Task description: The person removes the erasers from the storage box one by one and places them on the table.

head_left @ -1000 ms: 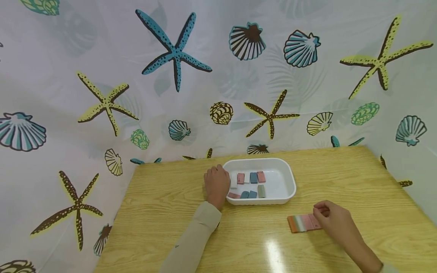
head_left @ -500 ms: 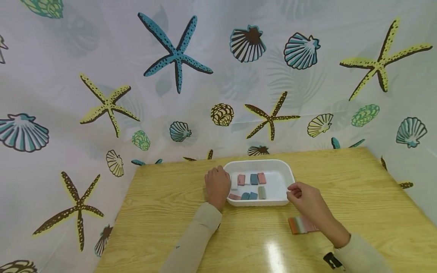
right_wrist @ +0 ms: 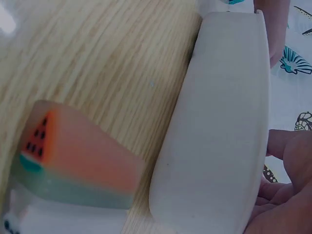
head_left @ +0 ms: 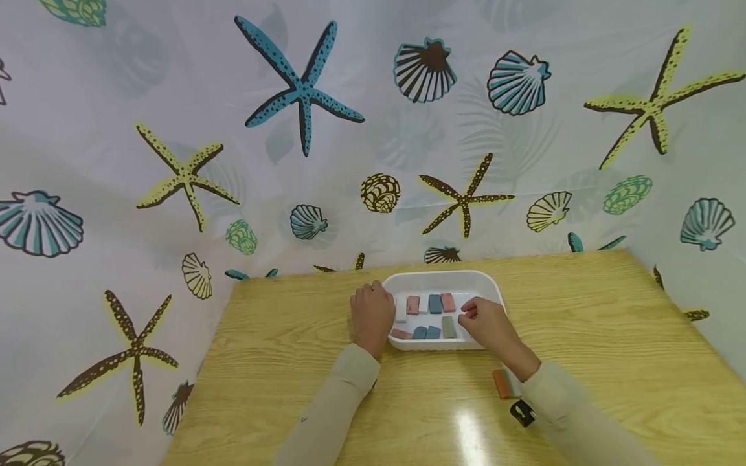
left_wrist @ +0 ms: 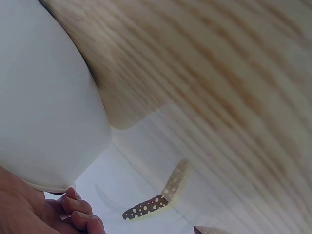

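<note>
My left hand [head_left: 372, 317] grips the left end of a white plastic tray [head_left: 440, 345]; in the left wrist view its fingers [left_wrist: 80, 214] curl at the rim. Over the tray's right part is my right hand [head_left: 488, 325], thumb and fingers loosely bent, with nothing visible between them. Just left of its fingertips lies a greenish-beige eraser [head_left: 448, 327]. Pink [head_left: 447, 302], blue [head_left: 434, 304] and white [head_left: 400, 310] erasers lie about the tray. On the table in front, an orange-and-green eraser [right_wrist: 92, 156] with a watermelon print starts a row, partly hidden by the right sleeve.
The wooden table [head_left: 280, 323] carries the tray and the eraser row. A white curtain [head_left: 350, 149] printed with starfish and shells hangs behind and at both sides. A black wrist mount [head_left: 522, 413] sits by the right sleeve [head_left: 565, 401].
My right hand has left the right end of the eraser row and travelled left and away from me, over the tray. My left hand stays at the tray's left end.
</note>
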The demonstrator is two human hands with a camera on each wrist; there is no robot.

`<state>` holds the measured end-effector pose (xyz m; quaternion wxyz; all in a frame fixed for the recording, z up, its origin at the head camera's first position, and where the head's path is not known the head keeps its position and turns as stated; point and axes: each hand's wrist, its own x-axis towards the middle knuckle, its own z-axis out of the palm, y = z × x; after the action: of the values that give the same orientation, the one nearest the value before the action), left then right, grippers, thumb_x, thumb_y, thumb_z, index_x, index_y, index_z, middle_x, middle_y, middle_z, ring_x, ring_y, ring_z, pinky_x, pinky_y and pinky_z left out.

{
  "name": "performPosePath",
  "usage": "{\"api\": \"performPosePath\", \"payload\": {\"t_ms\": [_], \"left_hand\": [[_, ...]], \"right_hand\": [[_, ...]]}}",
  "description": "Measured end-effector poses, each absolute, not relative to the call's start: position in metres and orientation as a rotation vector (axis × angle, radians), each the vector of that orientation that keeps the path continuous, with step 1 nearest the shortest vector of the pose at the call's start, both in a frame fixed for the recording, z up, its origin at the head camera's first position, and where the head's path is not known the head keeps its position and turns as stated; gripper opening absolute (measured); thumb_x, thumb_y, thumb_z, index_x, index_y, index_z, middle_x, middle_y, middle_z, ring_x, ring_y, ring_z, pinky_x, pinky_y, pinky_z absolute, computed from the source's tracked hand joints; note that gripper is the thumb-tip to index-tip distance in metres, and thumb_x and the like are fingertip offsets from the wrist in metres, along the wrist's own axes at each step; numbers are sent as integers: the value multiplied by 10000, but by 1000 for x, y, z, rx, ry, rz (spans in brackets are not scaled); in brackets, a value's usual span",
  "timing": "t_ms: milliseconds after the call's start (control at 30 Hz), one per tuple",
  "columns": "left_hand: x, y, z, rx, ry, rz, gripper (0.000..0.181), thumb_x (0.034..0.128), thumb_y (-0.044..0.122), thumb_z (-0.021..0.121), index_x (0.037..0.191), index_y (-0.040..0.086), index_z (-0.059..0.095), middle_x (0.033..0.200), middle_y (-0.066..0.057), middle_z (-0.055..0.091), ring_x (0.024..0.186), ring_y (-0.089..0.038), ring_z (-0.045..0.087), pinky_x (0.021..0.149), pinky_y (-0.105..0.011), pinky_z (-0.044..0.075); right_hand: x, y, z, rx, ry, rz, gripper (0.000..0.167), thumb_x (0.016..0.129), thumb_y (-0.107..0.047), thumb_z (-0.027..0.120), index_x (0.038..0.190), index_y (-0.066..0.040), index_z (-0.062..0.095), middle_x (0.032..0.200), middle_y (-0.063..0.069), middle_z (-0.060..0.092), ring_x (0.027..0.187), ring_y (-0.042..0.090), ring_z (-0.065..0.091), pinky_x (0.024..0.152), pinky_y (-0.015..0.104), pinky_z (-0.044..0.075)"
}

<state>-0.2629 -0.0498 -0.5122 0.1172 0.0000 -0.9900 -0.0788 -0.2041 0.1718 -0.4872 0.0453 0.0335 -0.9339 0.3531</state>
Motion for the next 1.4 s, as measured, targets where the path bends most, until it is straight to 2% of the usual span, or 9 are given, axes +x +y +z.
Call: {"api": "performPosePath", "payload": {"t_ms": [467,600,933,1100,1233,1400], "left_hand": [[-266,-50,-518,10,-2872,-229,288,949,302,478,1002,38,581,909,-94,591,879,-243,549,783,-385,421],[-266,-51,-519,20,-2863,-233,290,952,301,467,1005,38,580,912,-95,588,882,-247,548,789,-388,416],[-264,-51,-520,0,-2830,-258,276,952,285,462,975,41,589,894,-91,594,875,-246,554,787,-390,421],[-265,-52,-519,15,-2855,-259,280,955,289,451,990,46,584,903,-86,590,886,-242,552,794,-386,417],[-266,-52,-519,22,-2866,-249,287,955,297,453,1003,46,582,914,-88,591,894,-240,550,802,-388,418],[-266,-50,-519,19,-2884,-230,302,957,309,452,1029,44,578,947,-95,595,914,-243,548,816,-388,419]], "right_hand": [[-227,163,-500,36,-2991,984,267,811,-174,648,929,64,624,780,92,617,701,207,547,674,375,455],[-232,161,-504,24,-3014,1015,292,829,-194,654,922,81,614,771,103,602,671,201,519,644,363,447],[-241,159,-509,-48,-3050,1076,261,844,-193,637,891,63,614,788,105,604,675,198,523,651,366,447],[-245,155,-508,-71,-3059,1109,232,855,-189,614,867,43,599,743,82,565,654,196,506,598,331,417],[-248,153,-511,-112,-3046,1153,282,903,-254,550,846,21,585,727,80,544,645,203,500,564,314,395],[-251,152,-514,-170,-3011,1174,310,908,-276,530,826,18,580,716,82,538,639,211,495,553,312,388]]}}
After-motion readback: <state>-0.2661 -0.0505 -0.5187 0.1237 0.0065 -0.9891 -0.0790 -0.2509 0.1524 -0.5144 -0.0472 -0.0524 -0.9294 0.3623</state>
